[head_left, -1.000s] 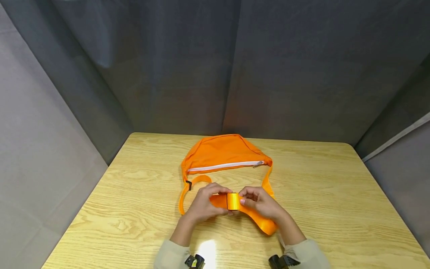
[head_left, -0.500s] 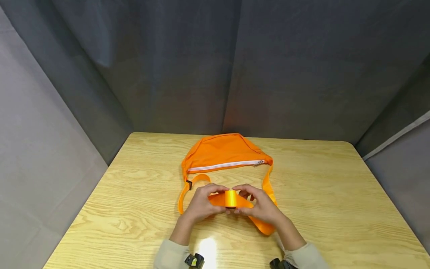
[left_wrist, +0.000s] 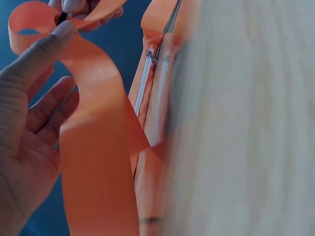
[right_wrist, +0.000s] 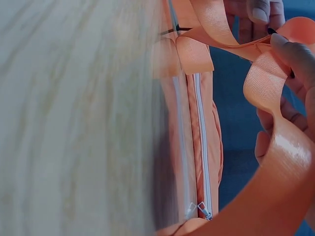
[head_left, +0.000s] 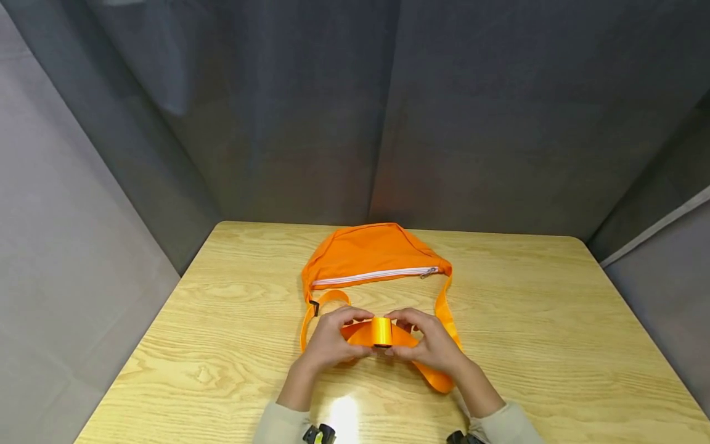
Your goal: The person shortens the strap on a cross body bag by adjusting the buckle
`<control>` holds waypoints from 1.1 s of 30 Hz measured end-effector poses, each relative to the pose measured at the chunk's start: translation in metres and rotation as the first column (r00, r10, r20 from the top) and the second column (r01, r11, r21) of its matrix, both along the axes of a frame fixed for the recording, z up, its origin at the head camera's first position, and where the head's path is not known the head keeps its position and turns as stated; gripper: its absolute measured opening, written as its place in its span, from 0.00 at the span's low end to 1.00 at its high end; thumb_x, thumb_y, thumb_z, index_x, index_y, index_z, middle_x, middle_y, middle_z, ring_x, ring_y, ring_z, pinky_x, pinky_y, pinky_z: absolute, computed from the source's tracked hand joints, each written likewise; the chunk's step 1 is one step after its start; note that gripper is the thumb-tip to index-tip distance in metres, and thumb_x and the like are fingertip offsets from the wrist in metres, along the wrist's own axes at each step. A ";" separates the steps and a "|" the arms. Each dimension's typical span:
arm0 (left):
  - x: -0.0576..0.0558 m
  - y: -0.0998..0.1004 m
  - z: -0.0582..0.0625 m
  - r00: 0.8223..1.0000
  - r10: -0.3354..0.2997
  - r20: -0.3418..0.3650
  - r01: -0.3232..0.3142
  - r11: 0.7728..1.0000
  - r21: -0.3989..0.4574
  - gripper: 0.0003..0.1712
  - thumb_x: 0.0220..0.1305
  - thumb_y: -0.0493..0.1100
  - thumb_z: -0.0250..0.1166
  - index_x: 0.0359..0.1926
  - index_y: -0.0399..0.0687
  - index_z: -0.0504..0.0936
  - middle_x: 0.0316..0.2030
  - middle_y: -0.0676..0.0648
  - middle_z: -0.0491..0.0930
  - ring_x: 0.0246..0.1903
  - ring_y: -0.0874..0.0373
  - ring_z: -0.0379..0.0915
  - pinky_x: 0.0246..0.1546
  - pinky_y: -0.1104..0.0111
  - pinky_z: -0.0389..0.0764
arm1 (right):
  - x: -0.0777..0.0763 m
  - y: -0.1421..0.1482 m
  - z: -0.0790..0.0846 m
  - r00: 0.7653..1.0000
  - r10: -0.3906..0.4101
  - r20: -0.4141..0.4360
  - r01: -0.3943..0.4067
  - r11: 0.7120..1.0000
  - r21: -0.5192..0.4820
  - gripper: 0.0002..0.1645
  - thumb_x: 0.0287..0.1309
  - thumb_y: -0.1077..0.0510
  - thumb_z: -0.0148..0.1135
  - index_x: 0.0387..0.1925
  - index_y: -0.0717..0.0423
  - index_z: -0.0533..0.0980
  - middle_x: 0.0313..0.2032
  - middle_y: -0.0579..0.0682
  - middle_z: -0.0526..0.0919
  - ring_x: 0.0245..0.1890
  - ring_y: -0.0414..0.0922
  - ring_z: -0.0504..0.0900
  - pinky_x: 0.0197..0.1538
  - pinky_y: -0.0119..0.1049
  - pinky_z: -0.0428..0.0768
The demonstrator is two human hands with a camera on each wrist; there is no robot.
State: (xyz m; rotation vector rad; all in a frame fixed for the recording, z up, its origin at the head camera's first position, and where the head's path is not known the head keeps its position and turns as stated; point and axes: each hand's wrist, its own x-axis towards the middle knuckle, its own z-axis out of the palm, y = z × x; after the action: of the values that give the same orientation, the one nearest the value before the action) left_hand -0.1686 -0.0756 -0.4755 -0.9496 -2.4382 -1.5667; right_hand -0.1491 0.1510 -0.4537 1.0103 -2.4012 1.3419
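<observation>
An orange waist bag point(head_left: 378, 251) lies on the table, its white zipper toward me. Between both hands a loop of its orange strap point(head_left: 381, 331) stands up through a dark buckle point(left_wrist: 62, 17), which is mostly hidden. My left hand point(head_left: 333, 339) grips the buckle from the left, thumb below and fingers above. From the right, my right hand point(head_left: 432, 341) grips it the same way. In the left wrist view, the left thumb presses at the strap beside the buckle. The right wrist view shows the right thumb point(right_wrist: 295, 54) at the loop's base.
A second black buckle point(head_left: 314, 308) sits on the strap at the bag's left end. The zipper pull point(head_left: 429, 272) is at the right end. The wooden table point(head_left: 194, 351) backs onto a dark grey curtain point(head_left: 277, 123).
My right hand has shifted from pinching the strap right of the loop to gripping the buckle, fingers above and thumb below. The loop has turned slightly; the left hand stays on the buckle.
</observation>
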 end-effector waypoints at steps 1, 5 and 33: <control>0.000 -0.002 -0.001 1.000 0.008 -0.002 -0.008 1.000 -0.001 0.31 0.34 0.41 0.81 0.45 0.47 0.82 0.41 0.52 0.80 0.41 0.55 0.75 0.43 0.61 0.76 | 0.000 0.000 -0.001 1.000 0.002 0.001 -0.002 1.000 -0.003 0.29 0.37 0.63 0.77 0.46 0.59 0.76 0.35 0.46 0.80 0.29 0.47 0.77 0.30 0.43 0.74; 0.002 -0.009 -0.003 0.999 0.046 0.010 -0.046 0.999 -0.014 0.29 0.36 0.40 0.80 0.45 0.43 0.82 0.39 0.51 0.80 0.37 0.56 0.75 0.38 0.64 0.78 | -0.006 0.005 -0.015 1.000 0.009 0.019 -0.009 1.000 -0.021 0.29 0.40 0.57 0.76 0.49 0.51 0.76 0.35 0.40 0.79 0.31 0.40 0.77 0.32 0.41 0.74; 0.003 -0.045 -0.003 0.996 0.090 0.018 -0.087 0.987 -0.133 0.15 0.52 0.27 0.63 0.38 0.48 0.84 0.29 0.50 0.76 0.27 0.60 0.68 0.28 0.69 0.72 | -0.005 0.014 -0.024 0.997 0.006 0.075 -0.001 0.998 -0.070 0.31 0.40 0.61 0.75 0.50 0.52 0.75 0.37 0.43 0.80 0.32 0.41 0.76 0.37 0.35 0.73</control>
State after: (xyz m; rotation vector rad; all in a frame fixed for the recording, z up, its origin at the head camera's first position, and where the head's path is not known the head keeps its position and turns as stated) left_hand -0.1657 -0.1208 -0.4789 -0.8325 -2.5899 -1.4113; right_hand -0.1543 0.1647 -0.4778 0.9630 -2.3886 1.4793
